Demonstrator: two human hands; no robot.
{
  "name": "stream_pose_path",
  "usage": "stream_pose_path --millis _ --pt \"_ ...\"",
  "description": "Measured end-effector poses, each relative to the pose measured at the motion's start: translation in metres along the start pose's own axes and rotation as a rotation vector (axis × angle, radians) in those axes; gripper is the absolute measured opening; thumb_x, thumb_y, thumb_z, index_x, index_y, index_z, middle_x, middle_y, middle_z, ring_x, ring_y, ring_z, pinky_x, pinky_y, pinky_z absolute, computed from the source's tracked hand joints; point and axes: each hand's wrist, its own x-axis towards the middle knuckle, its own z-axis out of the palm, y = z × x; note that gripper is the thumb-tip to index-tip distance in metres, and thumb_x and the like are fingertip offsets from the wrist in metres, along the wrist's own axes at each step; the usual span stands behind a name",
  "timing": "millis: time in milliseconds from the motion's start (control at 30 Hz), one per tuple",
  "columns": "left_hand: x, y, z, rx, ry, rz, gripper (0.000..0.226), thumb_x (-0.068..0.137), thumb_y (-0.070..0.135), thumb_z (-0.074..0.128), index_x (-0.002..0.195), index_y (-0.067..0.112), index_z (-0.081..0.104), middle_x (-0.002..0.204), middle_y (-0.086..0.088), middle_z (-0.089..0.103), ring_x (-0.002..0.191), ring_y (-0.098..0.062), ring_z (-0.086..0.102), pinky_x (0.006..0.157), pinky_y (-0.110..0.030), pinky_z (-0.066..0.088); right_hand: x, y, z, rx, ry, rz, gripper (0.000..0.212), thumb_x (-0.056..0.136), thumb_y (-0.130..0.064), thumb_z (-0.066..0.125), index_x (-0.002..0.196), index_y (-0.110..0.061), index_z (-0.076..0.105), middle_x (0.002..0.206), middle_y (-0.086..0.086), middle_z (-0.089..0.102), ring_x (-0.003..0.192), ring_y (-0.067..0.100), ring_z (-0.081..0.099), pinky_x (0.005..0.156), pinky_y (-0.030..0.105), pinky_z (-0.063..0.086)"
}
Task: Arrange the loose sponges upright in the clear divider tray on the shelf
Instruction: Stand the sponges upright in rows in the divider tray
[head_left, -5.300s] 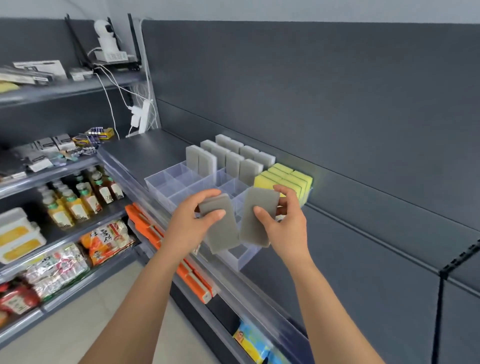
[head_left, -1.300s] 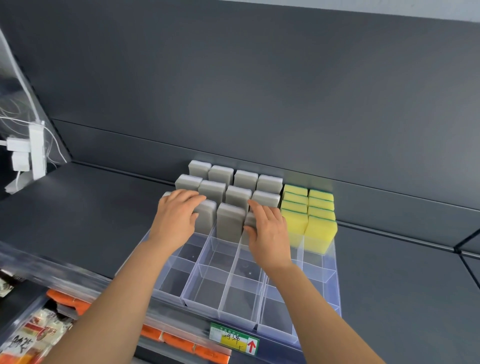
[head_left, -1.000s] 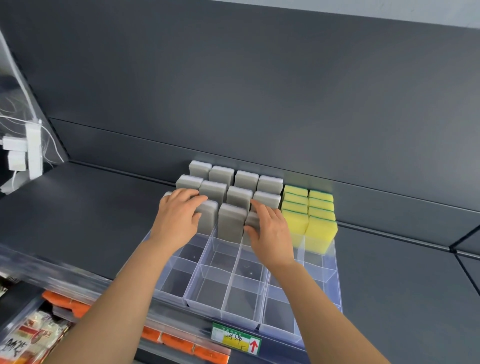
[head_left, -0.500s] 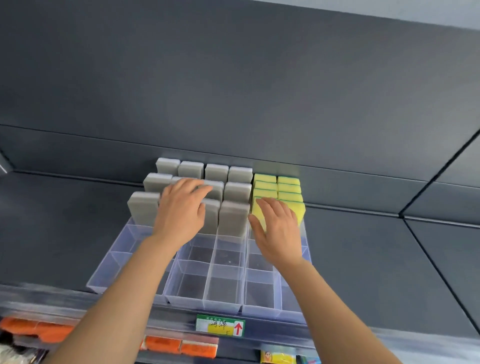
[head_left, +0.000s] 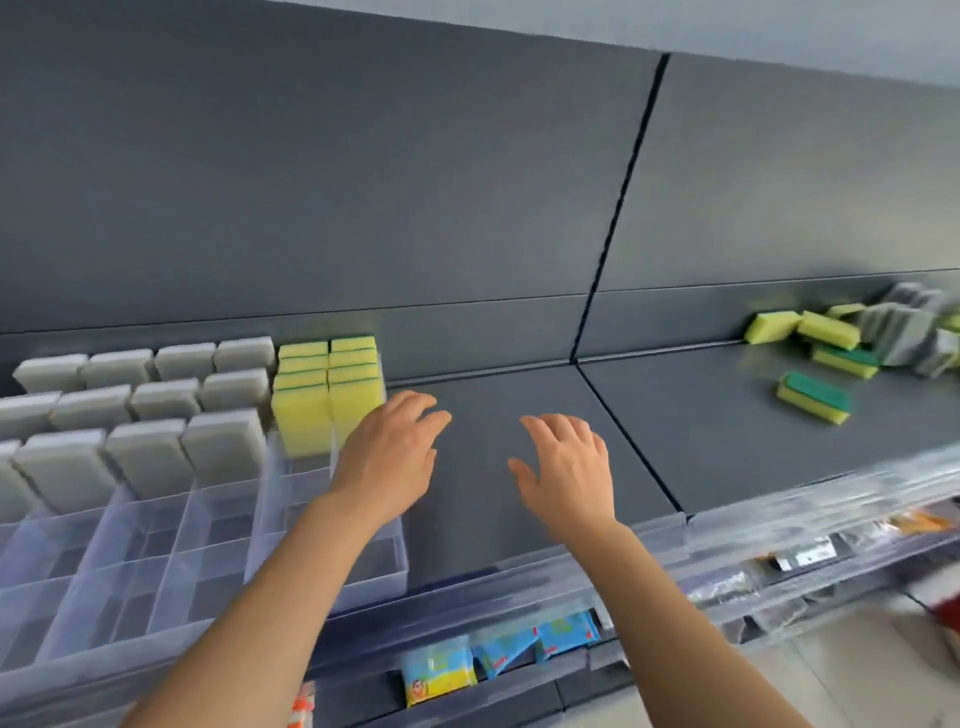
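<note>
Now the left hand (head_left: 392, 457) hovers at the clear divider tray's (head_left: 208, 571) right edge, the right hand (head_left: 566, 467) over bare shelf (head_left: 701, 431) beside it, each grip wide and holding nothing. Upright in the tray's back rows stand grey sponges (head_left: 145, 410) and yellow sponges (head_left: 327, 389); loose sponges (head_left: 831, 353) lie heaped at the shelf's back right.

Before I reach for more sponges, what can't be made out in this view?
Head view:
Loose pile of yellow-green and grey sponges: motion-blurred, cut by the right edge; count unclear.
Clear plastic divider tray: cut by the left edge; left hand and forearm cover its right compartments.
Blue packets below: print too blurred.
</note>
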Motion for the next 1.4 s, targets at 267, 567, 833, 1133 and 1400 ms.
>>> stream_pose_path --millis 267,567,833,1133,1400 --pt "0.041 0.140 0.052 -0.041 -0.068 0.048 0.043 0.090 0.013 0.053 0.132 0.022 0.050 0.139 0.004 0.044 0.130 -0.016 0.037 0.097 -0.032 0.042 -0.049 0.145 -0.039 -0.067 -0.038 0.119 0.049 0.090 -0.043 0.054 0.133 -0.024 0.043 0.131 -0.003 0.048 0.127 0.021 0.036 0.105 0.034 0.026" --pt "0.092 0.262 0.096 -0.052 -0.115 0.146 0.040 0.088 0.005 0.051 0.125 0.020 0.055 0.134 0.004 0.048 0.124 -0.016 0.041 0.096 -0.030 0.043 -0.084 0.280 -0.067 -0.100 -0.077 0.270 0.050 0.090 -0.045 0.054 0.135 -0.024 0.043 0.135 0.000 0.047 0.130 0.023 0.035 0.106 0.037 0.029" --pt "0.162 0.337 0.135 -0.044 -0.149 0.265 0.040 0.088 0.009 0.050 0.126 0.022 0.052 0.133 0.006 0.047 0.124 -0.014 0.040 0.096 -0.028 0.040 -0.077 0.373 -0.075 -0.129 -0.074 0.386 0.051 0.090 -0.046 0.054 0.135 -0.024 0.043 0.137 0.001 0.047 0.130 0.024 0.036 0.106 0.038 0.030" --pt "0.272 0.405 0.190 -0.101 -0.146 0.317 0.045 0.090 0.012 0.050 0.133 0.024 0.048 0.135 0.003 0.046 0.126 -0.016 0.038 0.099 -0.030 0.038 -0.015 0.480 -0.078 -0.168 -0.059 0.422 0.047 0.089 -0.044 0.054 0.131 -0.023 0.046 0.130 0.000 0.049 0.126 0.023 0.037 0.102 0.035 0.031" --pt "0.353 0.441 0.233 -0.058 -0.241 0.353 0.055 0.090 0.033 0.057 0.140 0.026 0.037 0.147 -0.001 0.033 0.136 -0.020 0.025 0.105 -0.034 0.031 0.057 0.553 -0.072 -0.153 -0.079 0.424 0.047 0.089 -0.042 0.055 0.130 -0.022 0.047 0.129 0.001 0.049 0.127 0.023 0.035 0.101 0.034 0.031"
